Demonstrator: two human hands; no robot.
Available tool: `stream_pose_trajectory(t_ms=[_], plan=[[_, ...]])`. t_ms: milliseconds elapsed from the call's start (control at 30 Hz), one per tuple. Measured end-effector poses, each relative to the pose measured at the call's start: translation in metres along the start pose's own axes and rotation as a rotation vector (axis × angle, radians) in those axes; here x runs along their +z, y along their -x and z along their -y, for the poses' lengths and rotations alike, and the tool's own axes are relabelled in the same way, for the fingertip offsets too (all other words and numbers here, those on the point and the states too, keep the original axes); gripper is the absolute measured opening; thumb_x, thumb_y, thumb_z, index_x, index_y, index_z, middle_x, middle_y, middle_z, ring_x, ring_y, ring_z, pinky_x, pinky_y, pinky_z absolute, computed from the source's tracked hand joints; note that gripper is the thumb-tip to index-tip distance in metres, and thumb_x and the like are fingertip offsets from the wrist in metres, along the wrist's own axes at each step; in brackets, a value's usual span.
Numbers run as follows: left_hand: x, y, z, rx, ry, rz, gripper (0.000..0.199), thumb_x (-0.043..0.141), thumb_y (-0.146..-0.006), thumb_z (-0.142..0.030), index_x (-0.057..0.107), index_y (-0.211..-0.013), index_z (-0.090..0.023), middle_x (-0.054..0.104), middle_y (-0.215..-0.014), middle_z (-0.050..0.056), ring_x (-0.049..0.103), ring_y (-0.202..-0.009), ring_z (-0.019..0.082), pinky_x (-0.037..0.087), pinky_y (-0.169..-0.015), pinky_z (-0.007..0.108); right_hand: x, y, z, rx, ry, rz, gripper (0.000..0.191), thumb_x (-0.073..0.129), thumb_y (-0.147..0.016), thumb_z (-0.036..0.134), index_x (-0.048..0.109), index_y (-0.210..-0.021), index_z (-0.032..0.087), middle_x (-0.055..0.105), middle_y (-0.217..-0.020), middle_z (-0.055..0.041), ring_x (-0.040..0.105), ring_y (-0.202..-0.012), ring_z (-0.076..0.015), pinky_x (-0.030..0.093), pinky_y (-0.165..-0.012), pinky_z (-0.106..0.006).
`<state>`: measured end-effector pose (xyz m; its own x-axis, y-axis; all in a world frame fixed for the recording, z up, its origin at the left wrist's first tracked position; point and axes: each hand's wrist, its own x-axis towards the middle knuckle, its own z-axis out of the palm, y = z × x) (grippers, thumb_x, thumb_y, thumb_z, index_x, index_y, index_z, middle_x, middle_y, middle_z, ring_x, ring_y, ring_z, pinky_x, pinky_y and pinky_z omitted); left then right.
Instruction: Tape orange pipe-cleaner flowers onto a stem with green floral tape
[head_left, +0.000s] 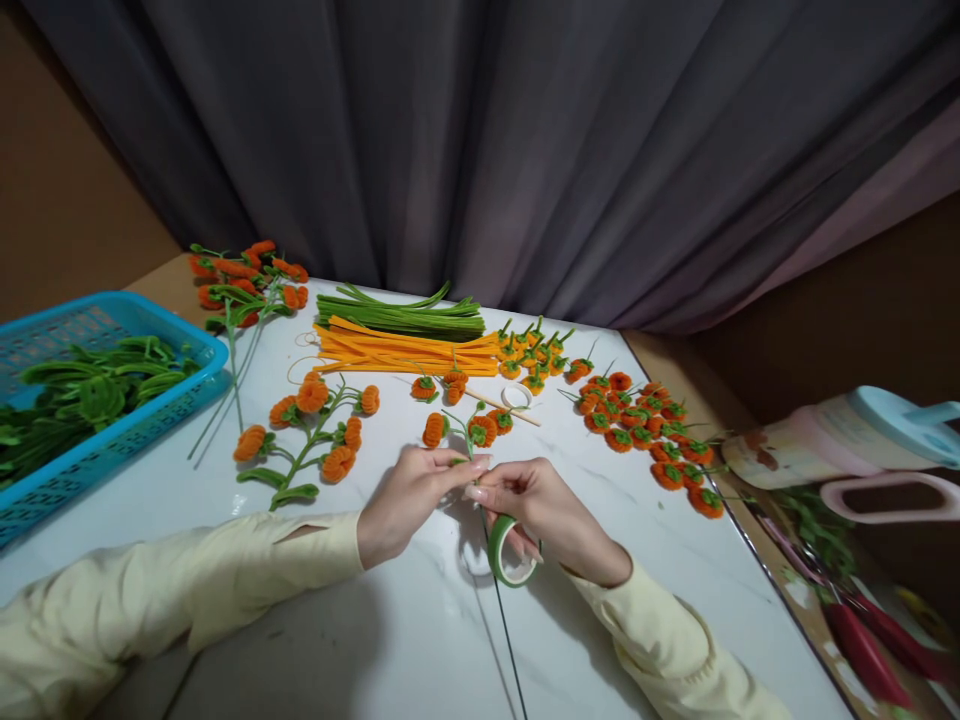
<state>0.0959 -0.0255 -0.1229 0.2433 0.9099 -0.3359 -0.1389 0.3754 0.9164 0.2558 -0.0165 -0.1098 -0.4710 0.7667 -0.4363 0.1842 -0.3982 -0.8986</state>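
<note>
My left hand (420, 495) is closed, with thumb and fingers pinched on a thin wire stem (501, 610) that runs down toward me. At the top of this stem sit several small orange pumpkin-like chenille pieces (482, 430) with green tops. My right hand (529, 500) pinches at the same spot, just below the left fingertips. A roll of green tape (504, 560) hangs in its curled fingers. Left of my hands lies a branch (304, 450) with orange pieces and green leaves, apart from both hands.
A blue basket (161, 400) of green chenille leaves stands left. Behind lie green pipe cleaners (405, 315), yellow-orange pipe cleaners (405, 348), a white ring (517, 396) and a wooden stick (510, 408). Loose orange pieces (637, 420) spread right. A tumbler (840, 435) and red-handled pliers (862, 640) are far right.
</note>
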Motion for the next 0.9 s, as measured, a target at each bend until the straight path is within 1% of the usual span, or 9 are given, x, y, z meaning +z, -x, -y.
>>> stream_pose_trajectory(t_ms=[133,233,300,400,467,567,733,833,900], plan=[[-0.001,-0.001,0.004,-0.003,-0.011,-0.015,0.03,0.068,-0.071,-0.04,0.07,-0.08,-0.011,0.069,-0.079,0.007,0.059,-0.078,0.019,0.042,-0.07,0.026,-0.012,-0.004,0.0,-0.009,-0.066,0.127,0.029,0.07,-0.073,0.036,0.064,-0.061,0.01,0.056,-0.044,0.0018,0.037,-0.025,-0.0025,0.023,-0.025,-0.014],[-0.002,-0.001,0.007,0.007,-0.029,-0.02,0.03,0.068,-0.071,-0.041,0.071,-0.079,-0.012,0.069,-0.077,0.006,0.06,-0.082,0.021,0.043,-0.074,0.028,-0.019,-0.01,-0.001,0.012,-0.127,0.222,0.023,0.071,-0.072,0.031,0.069,-0.071,0.008,0.062,-0.051,-0.0007,0.037,-0.025,-0.0019,0.022,-0.023,-0.014],[-0.002,-0.002,0.007,0.017,-0.045,-0.026,0.029,0.068,-0.071,-0.04,0.072,-0.079,-0.012,0.068,-0.076,0.006,0.06,-0.086,0.022,0.043,-0.078,0.029,-0.022,-0.014,-0.004,0.03,-0.165,0.274,0.023,0.071,-0.072,0.029,0.071,-0.079,0.008,0.063,-0.052,-0.0007,0.036,-0.025,-0.0019,0.02,-0.023,-0.014],[-0.002,-0.003,0.007,0.032,-0.053,-0.013,0.029,0.068,-0.072,-0.039,0.073,-0.083,-0.013,0.069,-0.077,0.006,0.06,-0.09,0.024,0.043,-0.082,0.031,-0.024,-0.019,-0.011,0.043,-0.194,0.328,0.023,0.07,-0.073,0.029,0.072,-0.081,0.007,0.062,-0.05,-0.0006,0.036,-0.024,-0.002,0.02,-0.022,-0.014],[-0.002,-0.004,0.006,0.034,-0.045,-0.005,0.029,0.068,-0.072,-0.039,0.074,-0.085,-0.014,0.069,-0.079,0.006,0.06,-0.092,0.024,0.043,-0.083,0.032,-0.023,-0.021,-0.016,0.034,-0.219,0.32,0.023,0.07,-0.072,0.029,0.071,-0.077,0.006,0.063,-0.05,-0.0011,0.037,-0.024,-0.0023,0.019,-0.022,-0.014],[-0.003,-0.005,0.006,0.033,-0.02,0.008,0.029,0.068,-0.072,-0.038,0.074,-0.087,-0.014,0.071,-0.083,0.007,0.06,-0.095,0.024,0.042,-0.084,0.031,-0.019,-0.023,-0.022,0.017,-0.265,0.266,0.022,0.071,-0.07,0.03,0.07,-0.07,0.007,0.062,-0.049,-0.0012,0.037,-0.023,-0.0025,0.02,-0.021,-0.013],[-0.005,-0.01,0.005,0.046,0.051,0.092,0.032,0.06,-0.079,-0.041,0.074,-0.089,-0.013,0.071,-0.093,0.009,0.06,-0.093,0.022,0.041,-0.086,0.03,-0.013,-0.023,-0.028,-0.016,-0.334,0.175,0.025,0.073,-0.067,0.032,0.068,-0.066,0.008,0.06,-0.044,-0.0013,0.034,-0.02,-0.0024,0.018,-0.02,-0.013],[-0.005,-0.012,0.004,0.033,0.095,0.085,0.037,0.053,-0.083,-0.043,0.073,-0.089,-0.013,0.071,-0.092,0.01,0.061,-0.091,0.022,0.04,-0.088,0.032,-0.012,-0.023,-0.03,-0.031,-0.346,0.147,0.025,0.073,-0.066,0.032,0.067,-0.064,0.008,0.061,-0.045,-0.0013,0.033,-0.02,-0.0018,0.015,-0.02,-0.012],[-0.005,-0.013,0.004,0.031,0.097,0.072,0.036,0.052,-0.084,-0.042,0.073,-0.089,-0.013,0.071,-0.093,0.01,0.061,-0.091,0.022,0.04,-0.087,0.032,-0.011,-0.023,-0.031,-0.03,-0.346,0.142,0.025,0.073,-0.066,0.032,0.067,-0.064,0.008,0.061,-0.045,-0.0009,0.033,-0.02,-0.0017,0.015,-0.02,-0.012]])
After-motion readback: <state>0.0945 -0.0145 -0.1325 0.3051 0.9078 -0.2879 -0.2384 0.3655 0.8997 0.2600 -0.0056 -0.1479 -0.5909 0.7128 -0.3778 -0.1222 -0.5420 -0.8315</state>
